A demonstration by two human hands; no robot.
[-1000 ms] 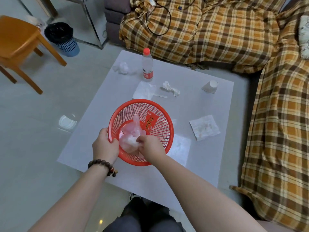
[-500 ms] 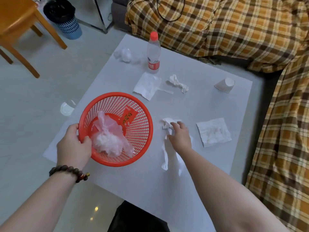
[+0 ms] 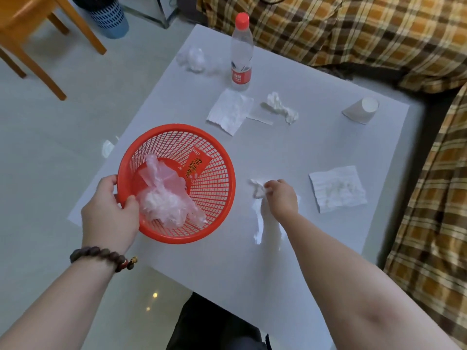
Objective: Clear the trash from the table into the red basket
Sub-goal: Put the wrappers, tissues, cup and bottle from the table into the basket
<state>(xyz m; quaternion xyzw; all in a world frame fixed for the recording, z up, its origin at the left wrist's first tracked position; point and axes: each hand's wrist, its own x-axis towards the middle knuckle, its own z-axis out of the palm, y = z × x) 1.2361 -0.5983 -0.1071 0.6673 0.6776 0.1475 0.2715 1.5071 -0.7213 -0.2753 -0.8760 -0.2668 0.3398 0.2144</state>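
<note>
My left hand (image 3: 111, 213) grips the near-left rim of the red basket (image 3: 217, 198), which sits tilted at the white table's (image 3: 316, 248) left side. Inside lie a crumpled clear plastic bag (image 3: 166, 198) and a red wrapper (image 3: 195, 164). My right hand (image 3: 280, 197) pinches a white tissue (image 3: 257, 189) lying on the table just right of the basket. More trash lies beyond: a flat napkin (image 3: 337, 192) at the right, another napkin (image 3: 230, 111), a twisted tissue (image 3: 279, 107), a crumpled plastic wad (image 3: 193, 58), a tipped paper cup (image 3: 361, 109) and a water bottle (image 3: 241, 53).
A plaid-covered sofa (image 3: 353, 29) wraps the table's far and right sides. On the floor at the far left stand a wooden chair (image 3: 32, 29) and a blue bin (image 3: 108, 13). My dark-clothed knee (image 3: 214, 324) is under the near edge.
My right hand left the basket after dropping the plastic bag in, moved right and took hold of the tissue. The left hand pulled the basket leftward.
</note>
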